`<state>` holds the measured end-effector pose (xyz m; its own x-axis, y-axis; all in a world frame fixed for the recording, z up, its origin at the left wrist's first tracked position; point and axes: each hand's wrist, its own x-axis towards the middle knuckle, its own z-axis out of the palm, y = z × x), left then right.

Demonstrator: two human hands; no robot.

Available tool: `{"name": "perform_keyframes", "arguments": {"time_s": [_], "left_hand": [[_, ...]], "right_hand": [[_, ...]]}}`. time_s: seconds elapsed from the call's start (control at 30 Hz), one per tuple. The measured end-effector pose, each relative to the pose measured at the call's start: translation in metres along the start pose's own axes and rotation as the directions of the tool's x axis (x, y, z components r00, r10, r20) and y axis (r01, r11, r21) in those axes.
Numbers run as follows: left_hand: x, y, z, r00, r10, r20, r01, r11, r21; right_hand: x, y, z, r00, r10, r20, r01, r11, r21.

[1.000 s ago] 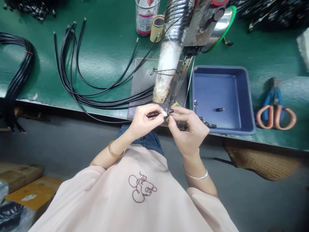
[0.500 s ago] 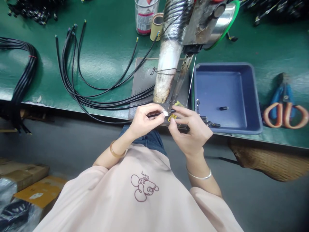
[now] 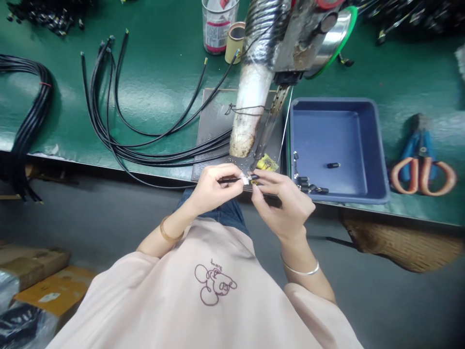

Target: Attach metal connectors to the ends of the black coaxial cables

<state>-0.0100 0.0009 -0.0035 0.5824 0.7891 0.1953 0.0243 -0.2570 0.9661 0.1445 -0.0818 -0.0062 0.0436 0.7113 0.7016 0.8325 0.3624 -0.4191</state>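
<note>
My left hand [image 3: 212, 190] pinches a black cable [image 3: 178, 187] close to its end, and a small white piece shows at the fingertips. My right hand [image 3: 283, 201] is closed at a small black connector [image 3: 252, 177] that meets the cable end; the fingers partly hide the joint. Just above the fingertips is the tip of a soldering iron [image 3: 267, 128], pointing down. To its left hangs a white, stained fume hose [image 3: 242, 116]. A yellow sponge-like piece [image 3: 267, 163] lies beside the iron's tip.
A blue tray [image 3: 334, 198] with several black connectors stands on the right, then pliers [image 3: 423, 160] with orange handles. Several black cables [image 3: 145, 154] lie leftward, beside a tied bundle [image 3: 34, 111]. Behind are a plastic cup [image 3: 219, 31] and a cardboard tube [image 3: 234, 46].
Both hands have moved slightly down, away from the iron's tip, still holding the cable and connector together. More of the yellow piece shows. The whole view has shifted a little.
</note>
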Motion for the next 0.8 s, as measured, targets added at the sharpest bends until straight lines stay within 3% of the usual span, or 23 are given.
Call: {"name": "perform_keyframes", "arguments": {"time_s": [0.13,0.3,0.33,0.4,0.5,0.6,0.7,0.8], "left_hand": [[-0.005,0.002,-0.003,0.998,0.053,0.020,-0.055,0.997,0.061],[-0.012,0.003,-0.009,0.996,0.013,0.094,-0.018,0.998,0.054],[-0.013,0.004,-0.010,0.994,0.013,0.106,-0.019,0.998,0.060],[-0.014,0.006,-0.011,0.992,0.032,0.124,-0.043,0.995,0.089],[-0.016,0.009,-0.010,0.986,0.100,0.135,-0.123,0.977,0.173],[-0.019,0.007,-0.006,0.975,0.197,0.100,-0.217,0.937,0.274],[-0.024,0.001,0.000,0.940,0.340,0.010,-0.323,0.885,0.336],[-0.027,-0.003,0.004,0.904,0.423,-0.052,-0.394,0.876,0.280]], "right_hand": [[-0.003,-0.002,-0.002,0.999,0.015,-0.046,-0.014,1.000,0.019],[-0.011,-0.003,-0.017,0.954,0.259,-0.152,-0.240,0.962,0.134],[-0.010,-0.004,-0.021,0.963,0.224,-0.151,-0.212,0.973,0.088],[-0.004,-0.006,-0.030,0.998,0.070,0.004,-0.070,0.996,-0.061],[0.008,-0.009,-0.033,0.951,-0.131,0.281,0.193,0.959,-0.208],[0.013,-0.013,-0.027,0.938,-0.171,0.302,0.253,0.933,-0.255],[0.008,-0.017,-0.020,0.966,0.046,0.256,-0.014,0.992,-0.127],[0.002,-0.020,-0.017,0.906,0.316,0.283,-0.360,0.925,0.119]]}}
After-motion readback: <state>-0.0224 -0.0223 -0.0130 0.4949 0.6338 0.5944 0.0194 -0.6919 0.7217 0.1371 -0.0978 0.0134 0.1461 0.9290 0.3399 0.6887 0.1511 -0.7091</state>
